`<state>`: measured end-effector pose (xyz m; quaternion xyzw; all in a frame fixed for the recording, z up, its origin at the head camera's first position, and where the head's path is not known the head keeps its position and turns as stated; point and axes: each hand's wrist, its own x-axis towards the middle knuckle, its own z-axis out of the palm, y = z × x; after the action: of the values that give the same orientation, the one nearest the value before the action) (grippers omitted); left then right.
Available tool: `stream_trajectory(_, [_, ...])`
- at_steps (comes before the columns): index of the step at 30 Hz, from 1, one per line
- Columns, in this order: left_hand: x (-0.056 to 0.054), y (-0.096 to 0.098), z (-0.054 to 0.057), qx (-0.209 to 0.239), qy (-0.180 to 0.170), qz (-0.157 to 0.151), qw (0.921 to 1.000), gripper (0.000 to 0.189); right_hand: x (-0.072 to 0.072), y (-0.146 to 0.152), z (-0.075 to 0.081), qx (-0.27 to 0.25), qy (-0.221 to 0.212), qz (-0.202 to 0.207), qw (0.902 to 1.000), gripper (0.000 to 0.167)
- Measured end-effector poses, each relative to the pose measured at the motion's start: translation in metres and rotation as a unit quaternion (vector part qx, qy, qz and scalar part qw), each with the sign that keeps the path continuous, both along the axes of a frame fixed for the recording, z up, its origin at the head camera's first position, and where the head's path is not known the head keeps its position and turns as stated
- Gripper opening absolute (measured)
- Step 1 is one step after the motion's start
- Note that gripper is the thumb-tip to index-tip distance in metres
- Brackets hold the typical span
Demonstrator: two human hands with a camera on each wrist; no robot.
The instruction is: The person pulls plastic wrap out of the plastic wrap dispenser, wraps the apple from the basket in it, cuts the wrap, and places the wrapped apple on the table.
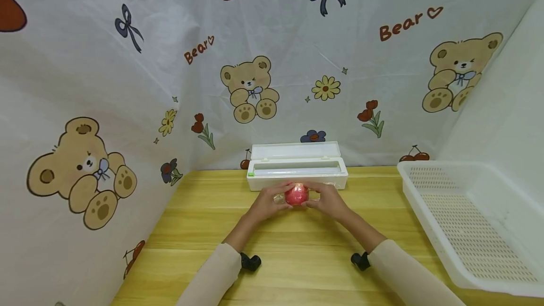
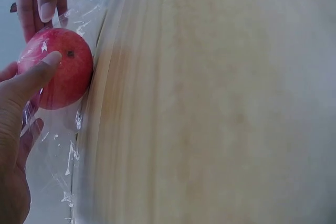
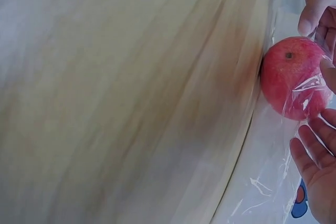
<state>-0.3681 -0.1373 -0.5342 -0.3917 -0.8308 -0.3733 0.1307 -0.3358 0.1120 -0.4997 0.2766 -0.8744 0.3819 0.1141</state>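
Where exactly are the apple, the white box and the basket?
Apple (image 3: 289, 80), right wrist view: middle of its red side.
White box (image 1: 257, 183), head view: left part of its front wall.
Basket (image 1: 471, 230), head view: its perforated floor.

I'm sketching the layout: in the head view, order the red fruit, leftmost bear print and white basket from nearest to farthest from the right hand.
From the right hand:
1. Red fruit, directly beside it, leftward.
2. White basket, off to the right.
3. Leftmost bear print, far left.
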Motion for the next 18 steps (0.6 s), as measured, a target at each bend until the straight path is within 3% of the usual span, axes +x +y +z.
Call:
stream_trajectory(8, [0.0003,-0.0003,0.0020,0.006,-0.017,-0.004,0.9998,0.072,-0.0027,-0.0037,-0.0043,-0.009,0.029,-0.008,0.9995,0.059])
stream_trajectory(18, [0.0030,0.0033,0.0044,0.019,-0.003,0.005,0.9998,0.068,-0.0048,-0.0079,-0.0063,-0.013,0.008,-0.022,0.9996,0.064])
